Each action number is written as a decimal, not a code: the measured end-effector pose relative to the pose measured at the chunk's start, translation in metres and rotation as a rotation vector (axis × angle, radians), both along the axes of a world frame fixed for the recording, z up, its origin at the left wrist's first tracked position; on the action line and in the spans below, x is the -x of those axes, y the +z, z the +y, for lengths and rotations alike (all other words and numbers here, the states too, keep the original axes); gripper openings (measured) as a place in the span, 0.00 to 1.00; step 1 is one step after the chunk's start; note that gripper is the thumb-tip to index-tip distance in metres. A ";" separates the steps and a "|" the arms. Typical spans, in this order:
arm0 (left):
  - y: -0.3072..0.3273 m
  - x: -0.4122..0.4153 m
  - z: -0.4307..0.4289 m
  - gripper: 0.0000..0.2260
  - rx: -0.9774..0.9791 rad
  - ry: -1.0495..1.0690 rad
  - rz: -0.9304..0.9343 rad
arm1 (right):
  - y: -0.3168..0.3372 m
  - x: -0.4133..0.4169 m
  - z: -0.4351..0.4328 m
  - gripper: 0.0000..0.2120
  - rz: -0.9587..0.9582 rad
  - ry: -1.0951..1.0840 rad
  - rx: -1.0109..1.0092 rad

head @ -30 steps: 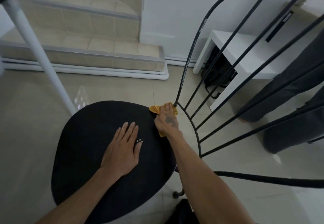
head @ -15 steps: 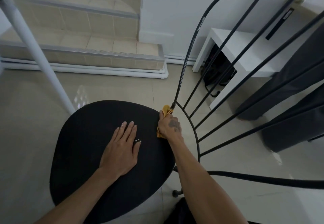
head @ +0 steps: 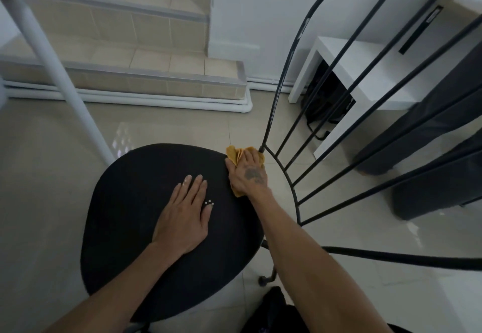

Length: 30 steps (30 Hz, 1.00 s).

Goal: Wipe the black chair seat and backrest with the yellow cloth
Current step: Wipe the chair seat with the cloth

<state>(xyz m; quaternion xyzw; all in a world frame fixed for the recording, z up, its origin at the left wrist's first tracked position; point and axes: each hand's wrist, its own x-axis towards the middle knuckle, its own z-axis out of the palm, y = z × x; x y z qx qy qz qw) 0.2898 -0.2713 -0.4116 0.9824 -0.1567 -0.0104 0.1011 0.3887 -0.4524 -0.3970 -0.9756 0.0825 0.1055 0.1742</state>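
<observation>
We look down on the round black seat (head: 146,215) of the chair, and our left hand (head: 184,218) lies flat on it near the middle, fingers straight and spread, gripping nothing. Our right hand (head: 247,173) presses the yellow cloth (head: 234,156) against the far right edge of the seat, right where the lowest bar of the wire backrest (head: 347,103) meets it; the fingers lie over the cloth and hold it down, and bunched folds stick out past the fingertips while a small corner shows below the heel of the hand (how much cloth sits under the palm is hidden). The backrest fans up and to the right in thin black bars. Behind it stand a low white table (head: 365,71) and tiled steps (head: 130,53).
</observation>
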 end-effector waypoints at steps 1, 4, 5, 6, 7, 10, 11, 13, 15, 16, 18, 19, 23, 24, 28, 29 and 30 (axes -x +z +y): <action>-0.001 -0.001 0.001 0.30 -0.007 -0.003 -0.003 | 0.002 -0.005 0.001 0.36 0.029 0.007 -0.001; -0.004 -0.001 0.005 0.30 -0.014 -0.012 -0.006 | 0.004 0.008 0.012 0.33 0.013 -0.043 -0.018; -0.004 0.000 0.004 0.31 -0.007 -0.006 -0.010 | 0.002 0.019 0.016 0.32 -0.030 -0.048 -0.005; -0.004 0.000 0.004 0.31 0.005 -0.003 -0.009 | 0.000 0.030 0.019 0.32 -0.080 -0.038 0.005; -0.003 0.000 0.003 0.31 0.011 -0.002 -0.004 | -0.003 0.041 0.020 0.32 -0.111 -0.033 0.014; 0.001 -0.001 0.000 0.31 0.001 0.002 -0.002 | -0.004 0.048 0.013 0.32 -0.125 -0.035 -0.017; 0.002 0.000 0.001 0.31 -0.005 -0.005 -0.001 | -0.004 0.043 0.012 0.31 -0.113 -0.046 -0.041; 0.002 -0.001 0.004 0.30 -0.012 -0.009 0.004 | 0.000 0.036 0.013 0.29 -0.082 -0.067 -0.056; 0.001 -0.001 0.004 0.30 -0.020 -0.015 0.008 | -0.003 0.044 0.017 0.29 -0.092 -0.044 0.005; 0.002 -0.001 0.004 0.30 -0.019 -0.018 0.015 | -0.005 0.055 0.019 0.30 -0.105 -0.011 0.049; 0.002 -0.001 0.004 0.29 -0.003 -0.019 0.042 | -0.012 0.086 0.022 0.31 -0.140 0.059 0.115; 0.003 -0.002 0.004 0.28 0.002 -0.019 0.052 | -0.013 0.104 0.022 0.32 -0.172 0.079 0.122; 0.010 0.000 0.002 0.27 -0.029 -0.009 0.095 | -0.019 0.177 0.020 0.31 -0.226 0.096 0.026; 0.012 -0.001 -0.001 0.27 -0.046 0.006 0.114 | -0.018 0.189 0.017 0.31 -0.221 0.088 -0.016; 0.034 0.009 -0.021 0.27 -0.046 0.059 0.277 | -0.014 0.213 0.005 0.34 -0.209 0.048 -0.083; 0.038 0.019 -0.027 0.27 -0.025 0.052 0.297 | -0.011 0.218 0.005 0.35 -0.201 0.023 -0.075; 0.041 0.030 -0.032 0.28 0.000 0.032 0.308 | -0.009 0.224 0.007 0.37 -0.190 -0.003 -0.064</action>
